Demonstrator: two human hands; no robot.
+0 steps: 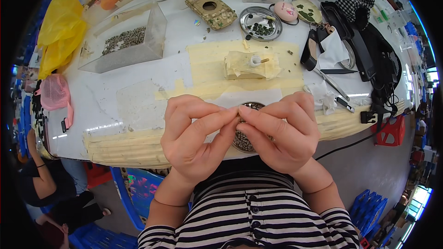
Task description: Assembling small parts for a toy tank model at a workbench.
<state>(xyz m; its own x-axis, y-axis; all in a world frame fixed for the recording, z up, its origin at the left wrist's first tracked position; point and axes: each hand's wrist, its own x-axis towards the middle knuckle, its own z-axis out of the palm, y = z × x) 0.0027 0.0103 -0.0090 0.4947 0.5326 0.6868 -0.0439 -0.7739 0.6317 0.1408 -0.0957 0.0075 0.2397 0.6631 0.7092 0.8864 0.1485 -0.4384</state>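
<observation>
My left hand and my right hand meet above the table's front edge, fingertips pinched together. Between them is something tiny, mostly hidden by the fingers and too small to name. Right below the fingertips sits a round dish of small metallic-looking pieces, partly covered by my right hand. Beyond the hands, a block wrapped in masking tape bears a small white pot with a brownish stick beside it. Farther back lie a camouflage toy tank hull part and a metal dish with dark green pieces.
A clear bin of small parts stands left, near a yellow plastic bag and a pink mesh basket. Tweezers, a craft knife and black straps lie right. Another person sits at the lower left.
</observation>
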